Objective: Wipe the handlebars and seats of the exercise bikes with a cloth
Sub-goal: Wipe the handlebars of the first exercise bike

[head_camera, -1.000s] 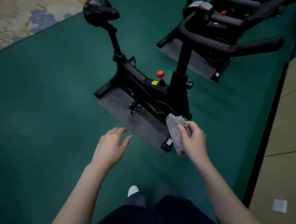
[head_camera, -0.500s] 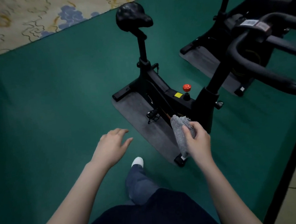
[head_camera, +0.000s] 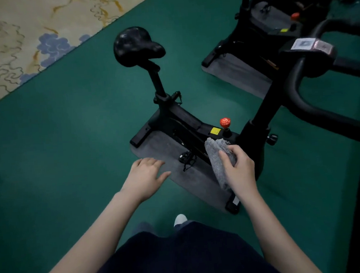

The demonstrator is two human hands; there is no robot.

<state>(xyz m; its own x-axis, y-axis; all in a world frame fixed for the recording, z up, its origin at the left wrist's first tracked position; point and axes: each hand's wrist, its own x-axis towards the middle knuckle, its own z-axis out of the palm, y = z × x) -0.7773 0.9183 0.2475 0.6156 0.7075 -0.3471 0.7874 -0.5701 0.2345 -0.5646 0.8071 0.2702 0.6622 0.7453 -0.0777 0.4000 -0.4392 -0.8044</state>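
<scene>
The seat had drawn nearer; the right hand gripped the cloth, the left hand hung relaxed and empty, so wiping seemed imminent.

Grey cloth, black seat, red knob, green floor, cream swirl-patterned carpet.

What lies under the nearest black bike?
A grey rectangular floor mat on green flooring. The black bike frame and right hand gripping a grey cloth hide parts.
</scene>
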